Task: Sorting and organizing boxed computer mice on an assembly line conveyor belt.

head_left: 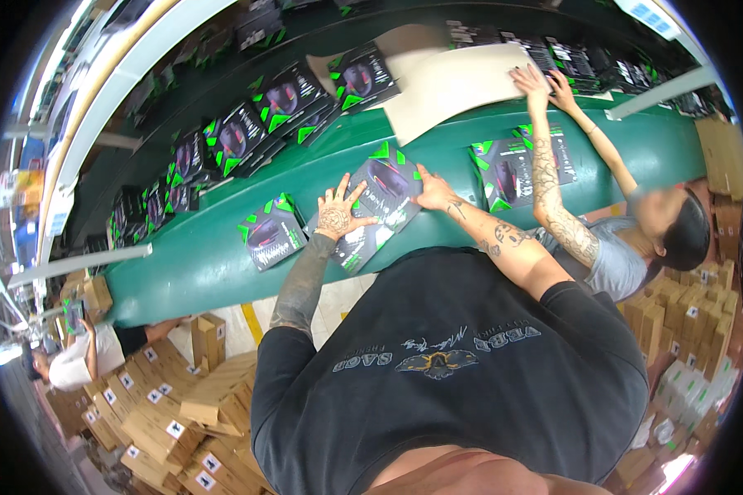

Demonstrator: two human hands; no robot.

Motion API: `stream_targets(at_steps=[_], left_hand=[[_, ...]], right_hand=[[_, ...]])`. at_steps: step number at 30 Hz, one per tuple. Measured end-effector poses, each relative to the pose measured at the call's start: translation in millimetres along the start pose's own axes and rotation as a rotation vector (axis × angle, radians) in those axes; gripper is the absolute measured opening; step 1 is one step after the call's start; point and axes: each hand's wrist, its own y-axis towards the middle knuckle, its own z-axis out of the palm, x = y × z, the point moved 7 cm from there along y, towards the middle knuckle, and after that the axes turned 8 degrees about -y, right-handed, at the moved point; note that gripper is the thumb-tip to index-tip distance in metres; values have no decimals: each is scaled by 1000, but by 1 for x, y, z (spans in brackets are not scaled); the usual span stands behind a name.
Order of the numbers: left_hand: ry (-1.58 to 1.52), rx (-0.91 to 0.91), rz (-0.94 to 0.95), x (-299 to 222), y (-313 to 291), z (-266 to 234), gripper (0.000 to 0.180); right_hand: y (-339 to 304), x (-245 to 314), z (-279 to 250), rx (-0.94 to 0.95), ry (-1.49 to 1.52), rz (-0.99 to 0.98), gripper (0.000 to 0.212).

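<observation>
A flat black-and-green retail box lies tilted on the green work surface in front of me. Part of a similar box shows under its lower left side. My left hand rests with fingers spread over the left edges of these two boxes. At the upper box's right edge, my right hand grips it, thumb against the side; some fingertips are hidden. Just left of my left hand, another black-and-green box lies flat on the surface.
Rows of similar boxes line the far side. A co-worker's hands touch a pale cardboard sheet. More boxes lie at right. Brown cartons are stacked lower left; another person is beyond.
</observation>
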Motion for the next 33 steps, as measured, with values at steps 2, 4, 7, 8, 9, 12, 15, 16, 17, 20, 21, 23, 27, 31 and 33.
stream_targets(at_steps=[2,4,7,8,9,12,15,16,17,20,21,23,27,31,33], left_hand=[[-102,-88,-250,18,-22,2,96],[-94,-118,-363,28,-43,6,98],[-179,-175,-614,54,-77,9,97],[-212,-200,-672,61,-87,9,98],[-231,-263,-714,65,-96,7,98],[-273,-290,-867,71,-113,11,98],[-338,-331,-1008,63,-116,18,99],[-386,-337,-1098,59,-116,23,99],[-391,-332,-1123,51,-110,26,107],[-434,-335,-1127,12,-88,32,114],[-493,-239,-1052,-4,-79,37,117],[-566,-109,-899,-49,-59,43,111],[-522,148,-566,-90,-28,46,95],[-299,-557,-277,-21,-17,-26,61],[-46,-456,-355,23,-26,-35,83]], right_hand=[[13,24,1,2,-2,-50,93],[27,54,2,-24,-36,-164,93],[44,105,11,-52,-26,-346,89],[43,121,17,-88,-58,-409,88],[44,133,23,-47,-1,-428,86],[35,155,35,-54,272,-457,83],[4,133,42,-128,326,-401,76],[-5,115,39,-172,317,-342,74],[-15,92,37,-181,327,-283,74],[-48,18,25,-229,219,-93,75],[-60,-4,21,-247,262,-40,78],[-80,-46,24,-205,292,181,86],[-84,-72,29,-203,387,256,93],[-49,-54,8,-490,337,23,85],[-31,-41,-13,-738,172,-111,72]])
